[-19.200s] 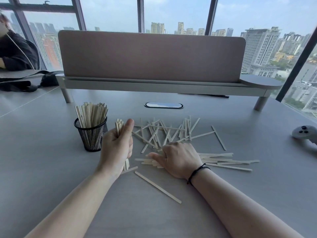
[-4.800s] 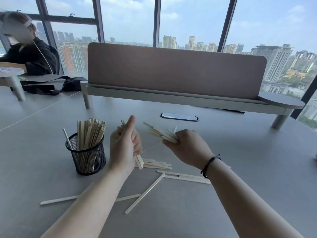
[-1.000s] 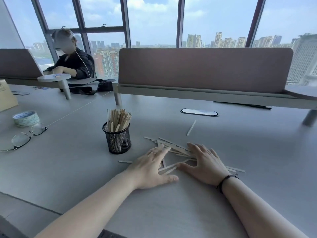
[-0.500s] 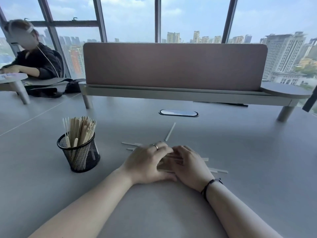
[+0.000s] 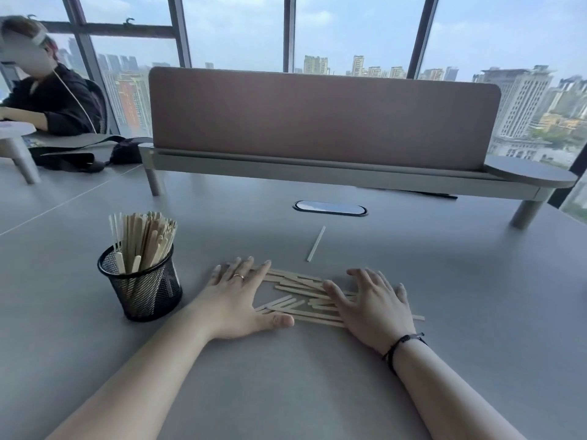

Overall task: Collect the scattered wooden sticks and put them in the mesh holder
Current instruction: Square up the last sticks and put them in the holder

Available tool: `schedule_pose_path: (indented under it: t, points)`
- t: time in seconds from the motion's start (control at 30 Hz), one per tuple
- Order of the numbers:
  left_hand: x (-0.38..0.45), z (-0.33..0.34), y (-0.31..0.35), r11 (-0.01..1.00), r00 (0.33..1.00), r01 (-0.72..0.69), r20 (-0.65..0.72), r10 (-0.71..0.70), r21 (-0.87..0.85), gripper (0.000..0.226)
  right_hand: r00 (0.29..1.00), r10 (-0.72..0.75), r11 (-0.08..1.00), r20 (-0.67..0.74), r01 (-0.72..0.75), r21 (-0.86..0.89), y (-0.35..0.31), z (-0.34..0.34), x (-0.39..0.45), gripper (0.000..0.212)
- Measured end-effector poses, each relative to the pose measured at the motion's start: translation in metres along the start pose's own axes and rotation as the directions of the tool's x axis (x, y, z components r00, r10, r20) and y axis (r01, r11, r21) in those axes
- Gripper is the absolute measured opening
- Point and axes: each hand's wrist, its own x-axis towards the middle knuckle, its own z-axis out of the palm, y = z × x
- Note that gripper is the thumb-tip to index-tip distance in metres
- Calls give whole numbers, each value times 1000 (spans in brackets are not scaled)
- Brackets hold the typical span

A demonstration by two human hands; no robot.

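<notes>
Nearest the camera, two bare forearms extend onto the grey table (image 5: 317, 392). The left hand (image 5: 236, 300) lies palm-down with its fingers spread apart and flat, clamped on nothing; a ring shows on one finger. The right hand (image 5: 371, 304), which carries a dark wristband (image 5: 401, 342), is likewise palm-down with fingers splayed, gripping nothing. Between and partly beneath the two hands lies a loose pile of wooden sticks (image 5: 298, 296), mostly lying roughly across the table and overlapping one another; the far ends of several are covered by the palms, so an exact count cannot be given. The hands bracket the pile from either side, which suggests (as a judgement only) that the step in hand is raking the sticks into a bundle that can be lifted. Just left of the left hand stands the mesh holder (image 5: 141, 285), upright and already densely packed with sticks standing on end. Farther out, well apart from the pile, a single stick (image 5: 316, 243) lies alone on the table, short of the oval cable port (image 5: 330, 208). Behind that stand a raised shelf with a privacy panel (image 5: 320, 115), and the windows. Status: most of the task appears done. Remaining: the pile between the hands and the lone stick must be transferred to the holder.
</notes>
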Motion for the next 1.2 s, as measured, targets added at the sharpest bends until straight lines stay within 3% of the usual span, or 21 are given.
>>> schedule_pose_path:
  t: [0.2, 0.37, 0.47, 0.57, 0.67, 0.77, 0.87, 1.03, 1.2]
  points:
    - [3, -2, 18, 948, 971, -169, -211, 113, -270, 105, 988, -129, 988, 80, 121, 96, -20, -3, -4, 75]
    - [4, 2, 11, 915, 969, -181, -227, 102, -361, 87, 964, -232, 972, 129, 225, 69, -18, 0, -5, 85]
    - [1, -3, 2, 937, 972, -183, -199, 126, -299, 91, 962, -253, 967, 103, 247, 66, -17, -4, -7, 84]
    - [-3, -8, -7, 963, 987, -161, -54, 152, -218, 103, 968, -247, 969, 44, 247, 0, -16, -10, -10, 81]
    - [-1, -8, -13, 984, 991, -117, 47, 124, -138, 112, 976, -178, 983, 126, 183, -29, -8, -15, -11, 91]
    - [3, -4, -17, 987, 995, -92, -38, 88, -131, 120, 943, -142, 981, 302, 176, -86, -1, -15, -11, 100]
    - [10, 2, -21, 984, 986, -83, -156, 59, -155, 123, 918, -166, 966, 360, 224, -126, 1, -13, -11, 98]
    - [19, 7, -22, 976, 978, -30, -209, -16, -215, 109, 883, -253, 942, 397, 318, -108, -3, -10, -17, 96]
    - [16, 7, -3, 939, 982, -134, -172, 82, -317, 118, 887, -317, 932, 337, 358, -64, -23, 1, -21, 104]
